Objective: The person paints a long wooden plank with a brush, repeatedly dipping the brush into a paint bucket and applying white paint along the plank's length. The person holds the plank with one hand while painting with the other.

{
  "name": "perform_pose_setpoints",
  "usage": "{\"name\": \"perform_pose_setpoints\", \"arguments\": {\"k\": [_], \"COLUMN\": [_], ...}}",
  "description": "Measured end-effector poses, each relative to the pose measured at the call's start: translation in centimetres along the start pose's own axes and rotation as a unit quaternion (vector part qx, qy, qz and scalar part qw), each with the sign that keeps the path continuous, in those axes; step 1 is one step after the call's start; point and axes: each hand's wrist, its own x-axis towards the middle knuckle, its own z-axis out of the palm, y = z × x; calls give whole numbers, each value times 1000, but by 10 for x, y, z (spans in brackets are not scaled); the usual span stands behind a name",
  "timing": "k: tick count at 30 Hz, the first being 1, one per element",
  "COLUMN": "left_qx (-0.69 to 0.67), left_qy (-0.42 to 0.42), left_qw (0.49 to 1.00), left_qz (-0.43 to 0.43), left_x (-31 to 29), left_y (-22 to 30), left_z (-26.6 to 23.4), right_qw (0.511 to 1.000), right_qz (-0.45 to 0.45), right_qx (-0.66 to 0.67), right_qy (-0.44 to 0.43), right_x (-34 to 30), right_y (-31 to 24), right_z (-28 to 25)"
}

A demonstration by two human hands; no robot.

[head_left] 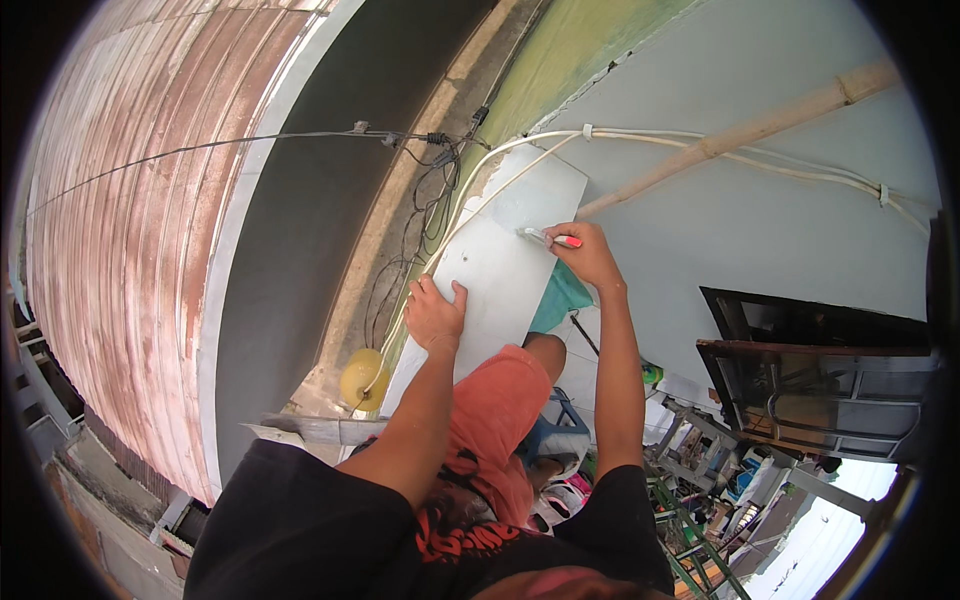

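Observation:
My right hand (585, 250) grips a paintbrush (568, 241) with a red and white handle. Its pale bristles point left and meet, or hover just over, the white top of a ledge (495, 285); which of the two I cannot tell. On the ledge's left edge rests my left hand (435, 312), its thumb apart from the fingers and nothing visible in it. Cream cables (480, 205) run along that same edge, close by the left fingers. Under my right wrist hangs a green cloth (562, 298), partly hidden.
A bamboo pole (745, 140) slants across the pale wall (800, 220) at right. Tangled black wires (430, 195) hang beyond the ledge, above a yellow round object (363, 380). Below stand a blue plastic stool (560, 435) and a green ladder (690, 540). An opened dark window (810, 380) juts out at right.

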Motion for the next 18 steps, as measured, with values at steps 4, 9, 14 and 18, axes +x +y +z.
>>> {"name": "perform_pose_setpoints", "arguments": {"k": [4,9,14,18], "left_qx": [-11,-9,-14,-6], "left_qy": [-7,8,16,-5], "left_qw": [1000,1000,1000,1000], "left_qz": [2,15,10,6], "left_x": [-2,-2,-5,-5], "left_y": [1,0,-4,0], "left_z": [-2,0,6,1], "right_qw": [991,977,1000,991], "right_qz": [52,-76,19,2], "right_qx": [13,-133,-1,-15], "right_qy": [121,149,-8,135], "right_x": [7,-6,-11,-5], "right_y": [14,34,9,16], "right_z": [0,18,-3,0]}}
